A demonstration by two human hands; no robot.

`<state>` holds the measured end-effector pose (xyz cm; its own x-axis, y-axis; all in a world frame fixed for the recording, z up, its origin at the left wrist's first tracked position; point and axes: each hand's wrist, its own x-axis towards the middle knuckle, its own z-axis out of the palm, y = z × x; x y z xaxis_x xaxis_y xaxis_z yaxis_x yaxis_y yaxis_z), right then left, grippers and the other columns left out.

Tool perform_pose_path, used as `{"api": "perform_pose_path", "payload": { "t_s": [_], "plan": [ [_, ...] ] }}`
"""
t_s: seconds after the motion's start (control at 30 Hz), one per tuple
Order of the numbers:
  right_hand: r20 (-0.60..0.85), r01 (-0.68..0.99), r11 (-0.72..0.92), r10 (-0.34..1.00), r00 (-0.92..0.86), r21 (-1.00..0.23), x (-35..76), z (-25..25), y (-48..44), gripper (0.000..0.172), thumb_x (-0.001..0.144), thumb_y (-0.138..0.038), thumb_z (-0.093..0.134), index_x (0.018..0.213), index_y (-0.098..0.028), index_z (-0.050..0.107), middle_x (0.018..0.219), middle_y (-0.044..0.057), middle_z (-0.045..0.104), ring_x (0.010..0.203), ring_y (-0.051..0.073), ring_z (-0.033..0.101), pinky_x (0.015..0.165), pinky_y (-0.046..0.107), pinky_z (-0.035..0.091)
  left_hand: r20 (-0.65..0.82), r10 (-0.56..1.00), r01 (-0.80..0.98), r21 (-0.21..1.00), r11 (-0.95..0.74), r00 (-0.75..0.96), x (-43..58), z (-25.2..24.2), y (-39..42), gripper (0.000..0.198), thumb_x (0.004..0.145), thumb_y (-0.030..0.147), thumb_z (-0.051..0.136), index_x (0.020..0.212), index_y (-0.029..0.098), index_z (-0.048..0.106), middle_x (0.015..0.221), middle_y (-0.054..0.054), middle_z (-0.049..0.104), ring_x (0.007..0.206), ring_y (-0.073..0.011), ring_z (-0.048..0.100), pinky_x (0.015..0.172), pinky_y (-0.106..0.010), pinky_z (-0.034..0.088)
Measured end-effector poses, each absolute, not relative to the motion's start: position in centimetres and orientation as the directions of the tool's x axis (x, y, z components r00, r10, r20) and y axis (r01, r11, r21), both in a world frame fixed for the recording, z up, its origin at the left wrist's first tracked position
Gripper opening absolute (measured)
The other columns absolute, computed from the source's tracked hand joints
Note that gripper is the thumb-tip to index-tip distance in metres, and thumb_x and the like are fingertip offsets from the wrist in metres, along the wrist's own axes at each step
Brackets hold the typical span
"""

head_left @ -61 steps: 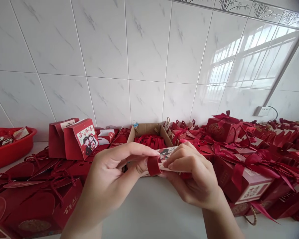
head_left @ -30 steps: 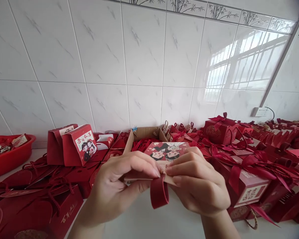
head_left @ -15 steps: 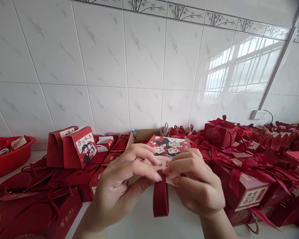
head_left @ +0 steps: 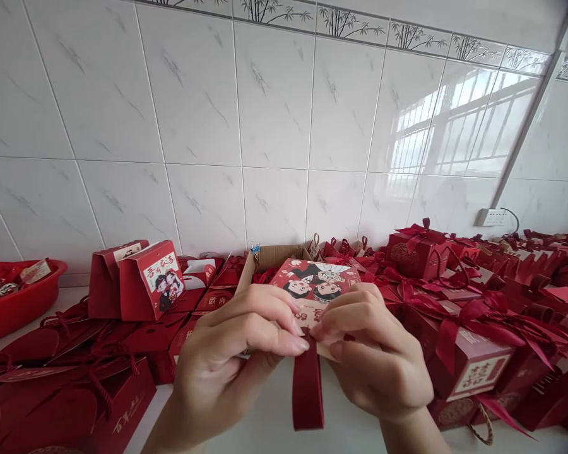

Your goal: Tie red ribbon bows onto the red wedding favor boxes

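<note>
A red and cream gift box (head_left: 319,277) with cartoon faces on its lid is held up in front of me, tilted. From its near edge hangs a dark red ribbon loop (head_left: 307,391). My left hand (head_left: 234,356) is closed, its thumb and forefinger pinching the top of the loop at the box edge. My right hand (head_left: 378,353) is closed on the near right part of the box, fingertips touching the ribbon's top. My fingers partly cover the front of the box.
A cardboard box (head_left: 274,255) stands behind. At left are a red plastic basin (head_left: 23,312), two upright red boxes (head_left: 146,287) and flat red gift bags (head_left: 76,403). Many ribboned red boxes (head_left: 473,340) crowd the right. A socket (head_left: 492,218) is on the tiled wall.
The gift box has shifted slightly left. The ribbon loop hangs lower and longer below my fingers. My left hand has dropped slightly; both hands keep their pinch.
</note>
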<state>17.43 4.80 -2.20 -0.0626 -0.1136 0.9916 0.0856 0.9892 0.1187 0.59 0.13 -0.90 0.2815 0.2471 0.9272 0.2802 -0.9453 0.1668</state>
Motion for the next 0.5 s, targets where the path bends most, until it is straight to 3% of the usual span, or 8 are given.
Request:
{"api": "perform_pose_path", "payload": {
  "t_s": [0.17,0.5],
  "plan": [
    [0.984,0.018,0.989,-0.146,-0.103,0.149,17.2,-2.5,5.3,0.019,0.080,0.000,0.051,0.077,-0.019,0.050,0.099,0.007,0.068,0.095,0.021,0.066,0.073,0.038,0.056,0.902,0.343,0.315,0.256,-0.914,0.261,0.1,-1.1,0.2,0.020,0.083,0.004,0.061,0.086,0.023,0.066,0.081,-0.001,0.066,0.085,-0.0167,0.066,0.081,-0.031,0.056],
    [0.992,-0.003,0.992,-0.124,0.009,0.124,16.5,-2.5,6.1,0.017,0.082,-0.003,0.056,0.081,-0.020,0.052,0.075,0.003,0.067,0.080,0.016,0.067,0.070,0.032,0.056,0.911,0.382,0.330,0.317,-0.889,0.154,0.2,-1.6,0.7,0.022,0.074,0.003,0.069,0.085,0.022,0.069,0.091,0.003,0.067,0.087,-0.0151,0.064,0.076,-0.023,0.056]
  ]
}}
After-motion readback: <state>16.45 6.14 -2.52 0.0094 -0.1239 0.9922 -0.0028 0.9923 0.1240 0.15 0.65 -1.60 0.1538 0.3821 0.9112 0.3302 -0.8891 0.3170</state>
